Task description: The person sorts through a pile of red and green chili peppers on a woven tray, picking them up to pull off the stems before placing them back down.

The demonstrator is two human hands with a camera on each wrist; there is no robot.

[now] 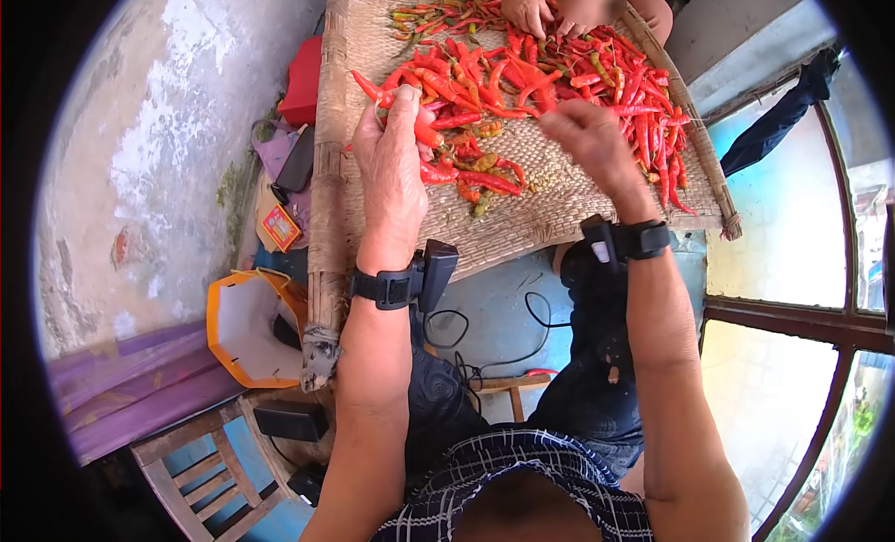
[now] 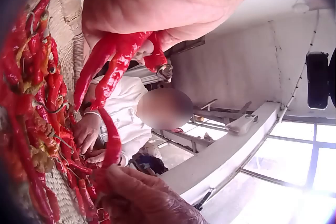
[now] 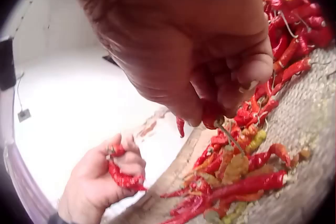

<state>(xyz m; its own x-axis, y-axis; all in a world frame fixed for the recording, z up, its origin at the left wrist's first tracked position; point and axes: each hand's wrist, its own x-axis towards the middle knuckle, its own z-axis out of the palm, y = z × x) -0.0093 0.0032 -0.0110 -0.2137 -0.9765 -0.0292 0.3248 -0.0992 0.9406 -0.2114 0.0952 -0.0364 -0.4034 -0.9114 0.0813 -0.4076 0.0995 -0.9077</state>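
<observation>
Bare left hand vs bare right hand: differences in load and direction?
Left hand holds several glossy red chillies; right hand pinches one visible red chilli. Left hand's fingers point away from the body; right hand's angle leftward. Both are above the woven tan tray.

The tray [image 1: 559, 206] has a matt, rough base woven from flat plant strips and a coarse, dull rim [image 1: 328, 225]. On the tray, the red chili peppers [image 1: 489, 180] are glossy, some smooth, some wrinkled. Left of the tray in the head view, the plaster wall [image 1: 140, 141] is matt and flaking. Below the tray, the slatted chair [image 1: 235, 466] is worn wood and the checked shirt [image 1: 611, 491] is matt cloth.
</observation>
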